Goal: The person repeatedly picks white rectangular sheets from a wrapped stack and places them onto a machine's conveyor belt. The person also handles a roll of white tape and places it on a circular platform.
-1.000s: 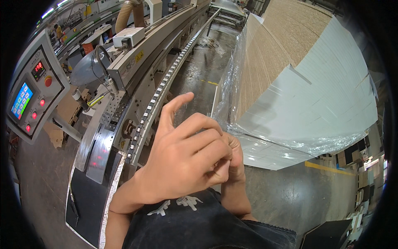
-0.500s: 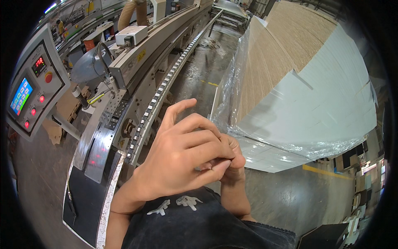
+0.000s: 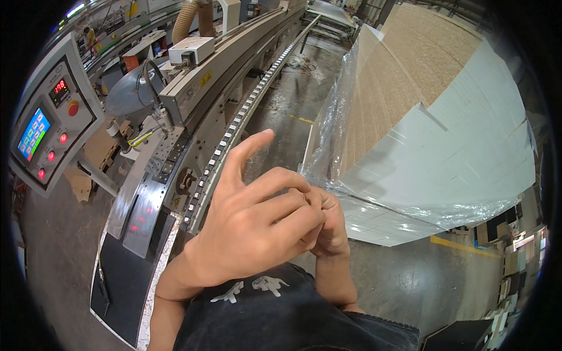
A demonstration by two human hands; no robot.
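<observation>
My left hand is curled against my right hand; I cannot tell whether they pinch anything. The film-wrapped panel stack stands beyond them, rightward.

Site: factory workshop. Evidence: 1 long machine, lit control panel, film-wrapped board stack, yellow floor line.
</observation>
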